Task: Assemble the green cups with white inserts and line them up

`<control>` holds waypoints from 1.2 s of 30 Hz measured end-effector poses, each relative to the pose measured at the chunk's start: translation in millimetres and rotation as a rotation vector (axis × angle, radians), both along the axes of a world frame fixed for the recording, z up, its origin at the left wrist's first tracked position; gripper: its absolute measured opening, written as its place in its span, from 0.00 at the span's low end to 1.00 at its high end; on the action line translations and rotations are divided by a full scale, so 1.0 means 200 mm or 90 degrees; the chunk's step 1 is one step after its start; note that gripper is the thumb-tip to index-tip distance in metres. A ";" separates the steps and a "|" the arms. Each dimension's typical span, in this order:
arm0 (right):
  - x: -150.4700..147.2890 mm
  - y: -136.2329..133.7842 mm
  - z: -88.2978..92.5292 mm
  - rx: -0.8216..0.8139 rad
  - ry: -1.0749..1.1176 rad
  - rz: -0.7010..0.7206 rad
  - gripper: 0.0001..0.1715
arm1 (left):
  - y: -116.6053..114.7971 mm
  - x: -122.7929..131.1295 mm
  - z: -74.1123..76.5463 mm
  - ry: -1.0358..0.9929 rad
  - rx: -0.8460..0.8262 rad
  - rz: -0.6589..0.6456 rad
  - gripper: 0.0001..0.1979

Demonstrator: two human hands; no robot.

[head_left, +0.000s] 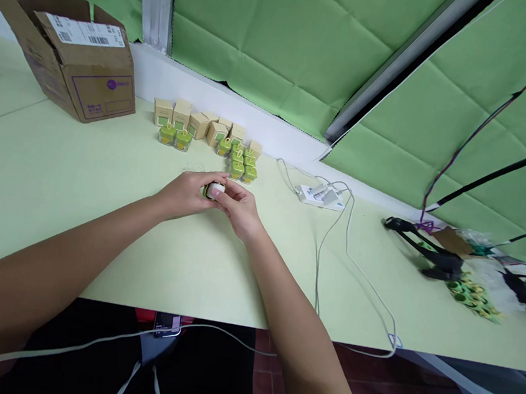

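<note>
My left hand point(186, 192) and my right hand point(238, 207) meet over the pale green table point(101, 217), fingers closed together around one small jar point(213, 190) with a white top and green side. Just beyond them stand several small green jars point(242, 163) in a cluster, and two more green jars point(175, 136) to the left. Behind the jars runs a row of small tan cartons point(196, 121).
An open cardboard box point(80, 59) sits at the far left. A white charger hub point(322, 196) with grey cables point(333, 242) lies right of the hands. Black tools point(431, 252) and green rings point(471, 297) lie at the right. Green cloth point(284, 36) covers the wall.
</note>
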State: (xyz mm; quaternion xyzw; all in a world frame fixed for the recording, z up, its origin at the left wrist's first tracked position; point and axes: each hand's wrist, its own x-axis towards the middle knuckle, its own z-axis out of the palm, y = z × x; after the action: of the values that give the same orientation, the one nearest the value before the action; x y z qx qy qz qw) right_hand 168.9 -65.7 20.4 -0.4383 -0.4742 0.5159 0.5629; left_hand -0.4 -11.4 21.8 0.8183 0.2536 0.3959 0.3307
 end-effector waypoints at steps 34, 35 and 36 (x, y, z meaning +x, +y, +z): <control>0.04 0.01 0.01 0.002 -0.016 -0.038 0.32 | 0.04 -0.02 -0.02 0.040 -0.009 -0.013 0.25; 0.05 0.01 0.02 -0.001 -0.015 -0.045 0.31 | 0.04 -0.02 -0.02 0.025 -0.020 -0.007 0.24; 0.05 0.01 0.02 -0.005 -0.014 -0.049 0.30 | 0.04 -0.01 -0.02 0.012 -0.030 -0.003 0.23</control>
State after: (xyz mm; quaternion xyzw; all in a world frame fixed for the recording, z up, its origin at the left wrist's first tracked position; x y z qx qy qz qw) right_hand 179.6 -63.2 24.2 -0.4640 -0.4608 0.4908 0.5757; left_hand -3.4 -3.3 18.4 0.8143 0.2644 0.3815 0.3486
